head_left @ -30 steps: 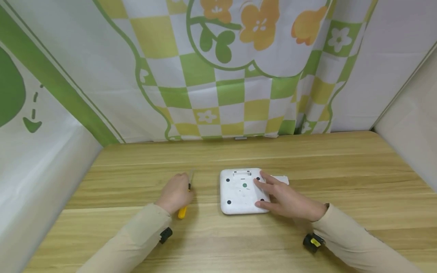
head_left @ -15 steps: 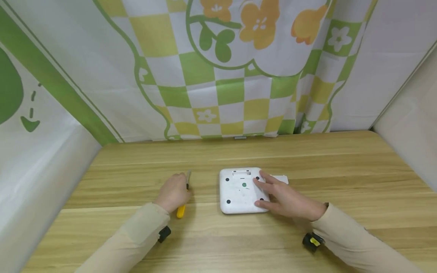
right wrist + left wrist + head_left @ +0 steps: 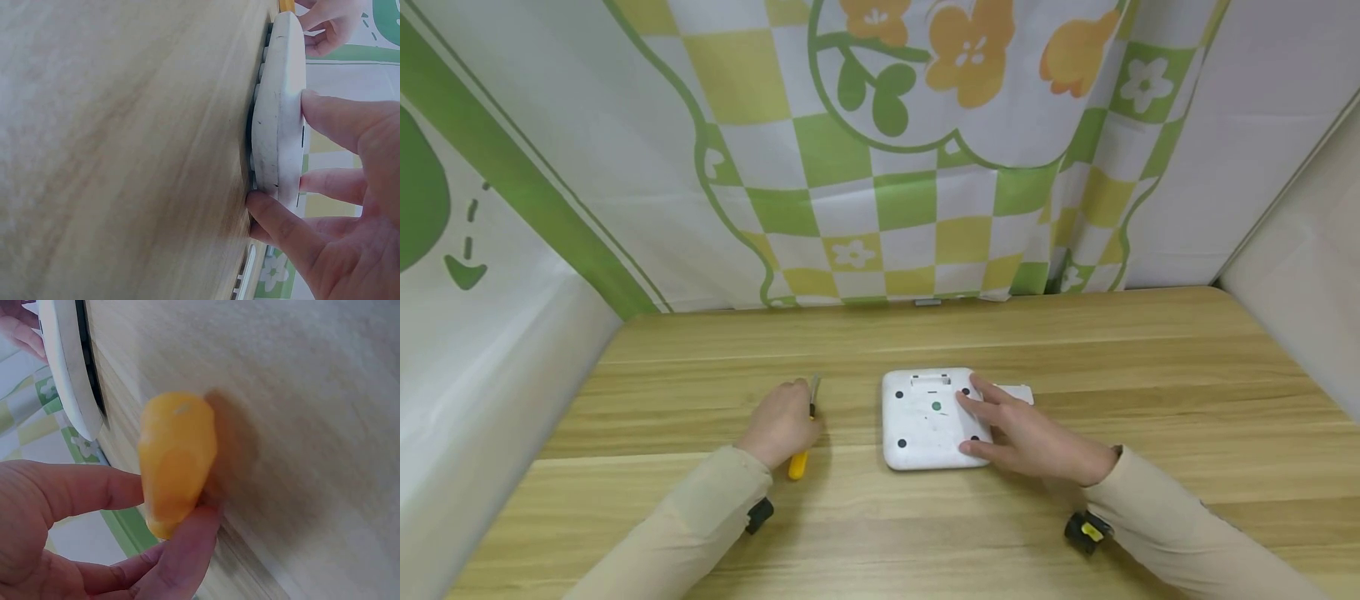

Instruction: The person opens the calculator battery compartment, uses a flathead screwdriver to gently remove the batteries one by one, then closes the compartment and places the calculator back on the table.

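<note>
My left hand [image 3: 780, 422] pinches a screwdriver [image 3: 798, 465] by its yellow handle, thumb and fingers around it, the thin metal shaft pointing away from me. In the left wrist view the rounded end of that handle faces the camera. Right of it lies a white square device [image 3: 925, 425], perhaps a calculator, with its underside up. Dark round feet, a green dot and an uncovered recess at the far edge show there. My right hand [image 3: 1037, 433] rests on the device's right side, fingers spread; in the right wrist view one finger touches its side edge near the tabletop.
A flat white piece [image 3: 1021, 394] lies on the table just right of the device, partly behind my right hand. The wooden table [image 3: 880, 533] ends at a checked, flowered cloth [image 3: 906, 204]. A small grey object [image 3: 928, 302] sits at the back edge.
My left hand and the screwdriver have shifted very slightly left, with the shaft leaning a little differently. The right hand stays on the white device, with no clear movement.
</note>
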### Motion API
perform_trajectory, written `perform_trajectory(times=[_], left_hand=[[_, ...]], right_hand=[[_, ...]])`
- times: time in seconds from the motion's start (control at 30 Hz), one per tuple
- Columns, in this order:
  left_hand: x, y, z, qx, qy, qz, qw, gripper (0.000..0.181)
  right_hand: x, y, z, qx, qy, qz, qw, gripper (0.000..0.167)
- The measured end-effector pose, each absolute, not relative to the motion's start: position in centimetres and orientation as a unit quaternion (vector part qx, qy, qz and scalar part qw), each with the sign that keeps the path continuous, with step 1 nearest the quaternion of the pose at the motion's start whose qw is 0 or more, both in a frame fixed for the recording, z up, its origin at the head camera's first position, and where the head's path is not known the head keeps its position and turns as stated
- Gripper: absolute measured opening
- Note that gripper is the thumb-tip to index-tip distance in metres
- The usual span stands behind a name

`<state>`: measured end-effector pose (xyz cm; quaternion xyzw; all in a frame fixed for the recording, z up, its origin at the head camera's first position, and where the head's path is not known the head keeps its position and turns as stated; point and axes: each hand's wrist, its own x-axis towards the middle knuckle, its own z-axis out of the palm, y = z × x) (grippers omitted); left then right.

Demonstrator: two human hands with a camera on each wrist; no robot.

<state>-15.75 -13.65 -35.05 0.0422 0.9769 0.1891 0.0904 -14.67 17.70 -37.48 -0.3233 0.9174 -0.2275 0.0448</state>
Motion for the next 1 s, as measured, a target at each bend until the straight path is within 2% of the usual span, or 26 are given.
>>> perform_trajectory(times=[0.23,0.47,0.67,1.0], left_hand=[[-15.5,-13.4,-34.9,0.044,0.979,0.178,0.086,0.041],[-15.0,-12.7,-34.6,0.056,0.986,0.145,0.053,0.061],[-14.7,-11.8,-34.8,0.089,0.986,0.14,0.026,0.062],[-14.4,-10.3,-35.5,0.118,0.974,0.194,0.026,0.064]], right_hand=[[-14.6,17.7,-37.3,-0.318,0.92,-0.225,0.05,0.063],[-14.6,17.7,-37.3,-0.317,0.919,-0.227,0.052,0.063],[-14.6,17.7,-37.4,-0.319,0.919,-0.226,0.047,0.063],[-14.6,17.7,-37.4,-0.322,0.918,-0.226,0.041,0.062]])
